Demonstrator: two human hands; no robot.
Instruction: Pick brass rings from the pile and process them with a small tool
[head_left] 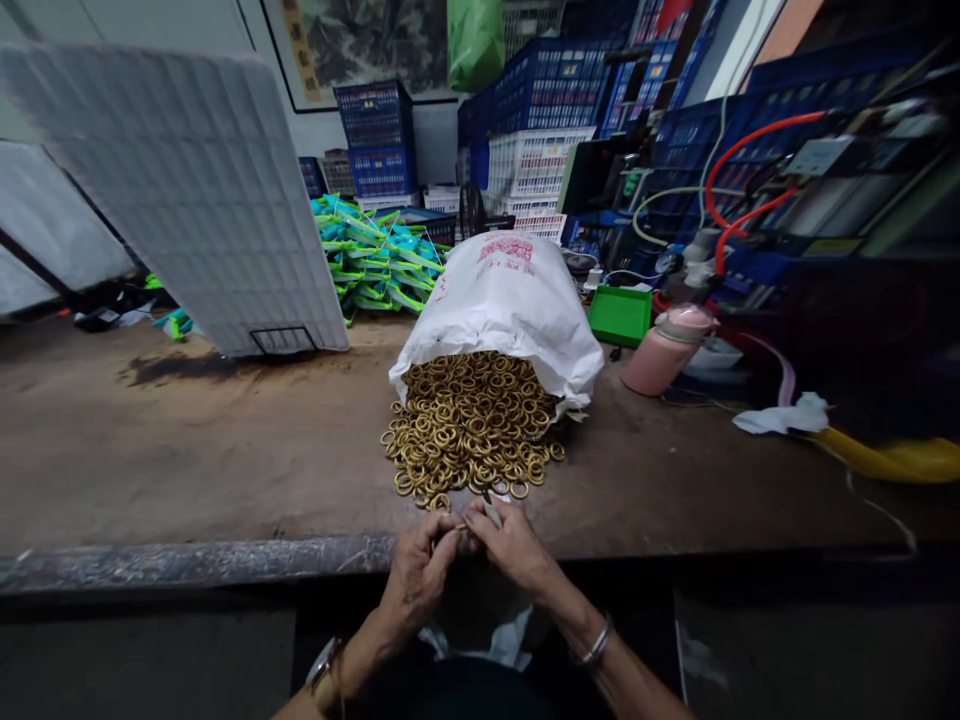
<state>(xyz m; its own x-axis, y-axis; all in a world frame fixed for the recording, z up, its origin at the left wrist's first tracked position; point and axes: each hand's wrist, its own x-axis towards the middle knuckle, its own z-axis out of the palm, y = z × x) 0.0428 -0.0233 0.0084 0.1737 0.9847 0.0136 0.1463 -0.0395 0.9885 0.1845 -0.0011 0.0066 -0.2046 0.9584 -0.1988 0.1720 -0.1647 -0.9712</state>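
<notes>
My left hand (421,566) is closed at the table's front edge, pinching a brass-coloured ring, mostly covered by the fingers. Right beside it, my right hand (517,548) is wrapped round a small pale-handled tool (492,512) with a dark tip; its exact kind is hard to make out. The fingertips of both hands meet at the ring. Just beyond them lies a heap of brass-coloured rings (472,430), spilling from the open mouth of a white woven sack (502,300) that lies on its side.
The brown worktable (225,450) has a worn front edge. A white ribbed panel (202,200) stands at left, beside green and blue plastic pieces (382,255). To the right are a green tray (620,315), a pink bottle (666,350) and a machine with red hoses (720,190). Blue crates (379,140) are stacked behind.
</notes>
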